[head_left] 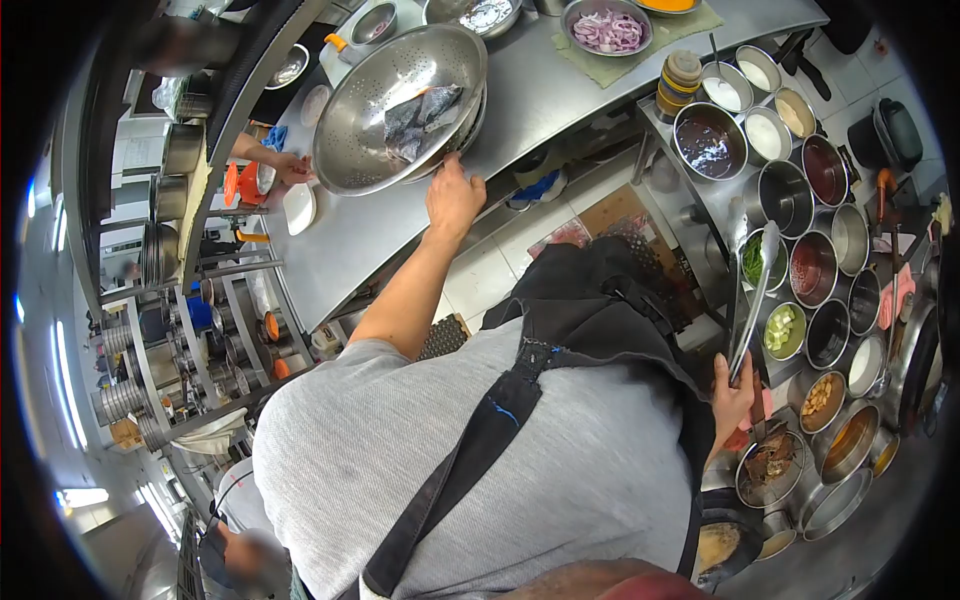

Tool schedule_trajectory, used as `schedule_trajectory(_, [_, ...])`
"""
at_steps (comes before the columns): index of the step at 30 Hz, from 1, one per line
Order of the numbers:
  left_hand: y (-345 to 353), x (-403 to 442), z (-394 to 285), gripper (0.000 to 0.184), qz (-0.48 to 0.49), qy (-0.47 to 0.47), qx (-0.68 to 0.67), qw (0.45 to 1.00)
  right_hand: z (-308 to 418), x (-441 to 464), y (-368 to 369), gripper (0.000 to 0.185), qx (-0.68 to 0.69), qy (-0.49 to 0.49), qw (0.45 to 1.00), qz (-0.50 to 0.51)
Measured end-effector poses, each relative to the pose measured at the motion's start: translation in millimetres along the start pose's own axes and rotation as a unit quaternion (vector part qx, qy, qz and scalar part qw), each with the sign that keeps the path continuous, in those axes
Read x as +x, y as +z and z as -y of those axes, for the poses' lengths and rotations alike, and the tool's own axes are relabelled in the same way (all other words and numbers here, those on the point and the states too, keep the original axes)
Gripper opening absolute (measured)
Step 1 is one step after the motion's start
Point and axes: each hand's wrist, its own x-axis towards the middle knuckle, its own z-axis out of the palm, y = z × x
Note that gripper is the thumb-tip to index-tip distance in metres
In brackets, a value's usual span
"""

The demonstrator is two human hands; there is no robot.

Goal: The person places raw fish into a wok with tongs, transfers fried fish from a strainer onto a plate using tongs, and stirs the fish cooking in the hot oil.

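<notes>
A large steel colander (350, 120) stands tilted on the metal counter, with pieces of dark-skinned fish (420, 122) inside. My left hand (455, 197) has its fingers curled at the colander's near rim; part of the fingertips is hidden beneath it. Another steel rim shows under the colander. On the right, my right hand (733, 402) is closed round the lower end of metal tongs (758, 290), which point away over the sauce pots. Below that hand sits a strainer (770, 465) holding brown cooked pieces.
Another person's hand (290, 168) is beside the colander's left edge, above a white dish (300, 208). A bowl of sliced red onion (607, 32) stands farther along the counter (540, 110). Several pots, including one of green cubes (783, 330), crowd the right-hand station. Shelving (225, 340) rises at left.
</notes>
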Motion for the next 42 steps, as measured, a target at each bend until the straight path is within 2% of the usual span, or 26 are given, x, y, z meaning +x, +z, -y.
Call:
schedule_trajectory(1, [-3.1,-1.6,-4.0,0.045,0.004,0.008,-0.014,1.0,5.0,0.5,0.8,0.05,0.005,-0.002,1.0,0.0])
schedule_trajectory(3, [-9.0,-6.6,-15.2,0.042,0.009,0.017,-0.026,0.999,14.5,-0.7,-2.7,0.053,-0.003,0.055,0.998,0.021])
schedule_trajectory(5, [-13.3,-10.7,-34.2,0.031,0.008,0.151,-0.137,0.979,15.9,-1.4,-3.4,0.054,-0.01,0.069,0.997,0.022])
schedule_trajectory(7, [-28.2,-14.0,-60.6,0.025,0.029,0.155,-0.177,0.971,13.1,-2.3,-3.4,0.054,-0.013,0.065,0.998,0.017])
schedule_trajectory(9, [-37.2,-8.7,-74.8,0.027,-0.035,0.267,-0.2,0.942,11.2,-2.3,-3.9,0.054,-0.007,0.065,0.998,0.018])
schedule_trajectory(11, [-46.7,0.9,-82.7,0.027,-0.068,0.286,-0.21,0.932,13.9,-3.0,-4.8,0.054,-0.013,0.069,0.997,0.019])
schedule_trajectory(13, [-58.1,15.9,-83.2,0.028,-0.166,0.316,-0.119,0.927,6.2,-2.0,-5.5,0.054,-0.018,0.074,0.997,0.017])
schedule_trajectory(14, [-58.9,25.0,-77.7,0.031,-0.186,0.298,-0.063,0.934,-10.4,-1.0,-5.6,0.053,-0.03,0.031,0.999,0.004])
schedule_trajectory(15, [-57.9,30.2,-68.3,0.031,-0.186,0.301,-0.063,0.933,-11.8,-1.4,-5.9,0.053,-0.036,0.01,0.999,-0.004])
schedule_trajectory(16, [-56.2,33.5,-58.5,0.03,-0.108,0.2,0.041,0.973,-8.1,-2.0,-5.3,0.052,-0.042,-0.011,0.999,-0.012])
schedule_trajectory(17, [-53.8,35.7,-51.7,0.03,-0.027,0.092,0.143,0.985,-1.5,-3.2,-7.2,0.053,-0.019,0.032,0.999,0.0])
schedule_trajectory(18, [-56.6,36.3,-53.4,0.025,0.016,0.041,0.149,0.988,5.7,-3.1,-7.6,0.054,0.003,0.075,0.997,0.013])
schedule_trajectory(19, [-52.4,35.8,-47.9,0.025,0.016,0.041,0.149,0.988,6.6,-2.2,-6.9,0.054,0.003,0.076,0.997,0.012])
schedule_trajectory(21, [-34.2,30.6,-25.9,0.02,-0.07,0.072,0.101,0.99,8.2,-1.9,-5.4,0.055,-0.005,0.074,0.997,0.009])
schedule_trajectory(27, [-12.2,18.1,11.3,0.018,-0.139,0.146,0.066,0.977,21.8,3.2,-1.4,0.056,-0.007,0.065,0.998,0.025])
schedule_trajectory(37, [-18.8,18.5,24.4,0.015,-0.143,0.17,0.023,0.975,20.5,1.7,-1.6,0.056,-0.008,0.049,0.998,0.033])
schedule_trajectory(42, [-17.9,24.3,32.5,0.021,-0.129,0.165,0.042,0.977,9.5,1.4,-1.5,0.057,-0.008,0.042,0.999,0.025])
